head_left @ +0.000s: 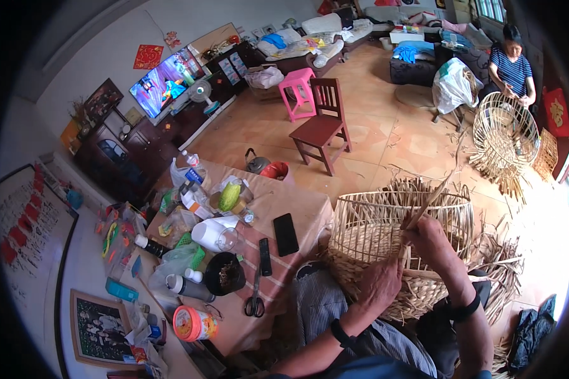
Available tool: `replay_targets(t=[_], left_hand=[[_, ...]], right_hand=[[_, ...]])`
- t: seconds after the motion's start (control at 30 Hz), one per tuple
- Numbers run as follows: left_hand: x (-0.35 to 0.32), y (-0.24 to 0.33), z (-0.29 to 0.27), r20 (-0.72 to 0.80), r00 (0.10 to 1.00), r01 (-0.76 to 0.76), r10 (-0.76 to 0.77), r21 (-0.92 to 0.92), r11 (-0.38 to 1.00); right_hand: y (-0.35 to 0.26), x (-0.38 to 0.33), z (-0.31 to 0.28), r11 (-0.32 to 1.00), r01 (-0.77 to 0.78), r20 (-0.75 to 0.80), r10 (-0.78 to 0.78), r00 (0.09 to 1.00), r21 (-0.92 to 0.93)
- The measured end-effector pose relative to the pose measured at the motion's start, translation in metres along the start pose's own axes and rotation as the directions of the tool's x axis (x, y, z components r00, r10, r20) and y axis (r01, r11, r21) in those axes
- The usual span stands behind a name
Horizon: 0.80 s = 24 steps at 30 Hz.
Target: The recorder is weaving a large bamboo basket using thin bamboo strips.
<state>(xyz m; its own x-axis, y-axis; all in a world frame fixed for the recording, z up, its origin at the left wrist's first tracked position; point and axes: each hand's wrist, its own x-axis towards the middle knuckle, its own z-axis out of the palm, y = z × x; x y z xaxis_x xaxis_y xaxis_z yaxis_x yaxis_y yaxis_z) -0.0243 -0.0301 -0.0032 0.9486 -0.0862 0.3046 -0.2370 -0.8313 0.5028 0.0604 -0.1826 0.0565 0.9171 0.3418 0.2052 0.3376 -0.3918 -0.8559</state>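
A large half-woven basket [360, 268] stands against my knees. Its lower wall is braided from dried leaf strips, and bare stakes rise to a thin rim hoop. My right hand [431, 243] is closed round a pale dried leaf strip [431, 201], which sticks up and away past the rim. Just below and to the left, my left hand [380, 281] pinches what looks like the lower part of the same strip, beside the basket's upright stakes. Its fingertips are partly hidden. Loose strips [499, 259] lie heaped at the basket's right side.
At left, a cloth-covered table [310, 208] holds scissors [255, 304], a phone [286, 234], a black bowl [224, 274] and bottles. A wooden chair [325, 123] and pink stool [297, 91] stand beyond. At far right, another person [512, 66] handles a similar basket [506, 129].
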Motion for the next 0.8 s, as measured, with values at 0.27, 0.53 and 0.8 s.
replay_targets(t=[0.27, 0.53, 0.8], left_hand=[[0.002, -0.003, 0.010, 0.025, 1.000, -0.013, 0.014, -0.042, 0.999], [0.000, -0.005, 0.001, 0.041, 0.999, -0.015, 0.021, -0.152, 0.988], [0.001, 0.000, -0.012, 0.116, 0.991, 0.090, -0.068, -0.193, 0.977]], right_hand=[[0.027, -0.012, 0.024, 0.628, 0.201, -0.171, -0.480, 0.860, -0.752], [0.009, -0.007, 0.029, 0.749, -0.011, -0.165, -0.131, 0.978, -0.663], [-0.023, -0.031, 0.014, 0.996, -0.053, -0.244, 0.070, 0.967, 0.076]])
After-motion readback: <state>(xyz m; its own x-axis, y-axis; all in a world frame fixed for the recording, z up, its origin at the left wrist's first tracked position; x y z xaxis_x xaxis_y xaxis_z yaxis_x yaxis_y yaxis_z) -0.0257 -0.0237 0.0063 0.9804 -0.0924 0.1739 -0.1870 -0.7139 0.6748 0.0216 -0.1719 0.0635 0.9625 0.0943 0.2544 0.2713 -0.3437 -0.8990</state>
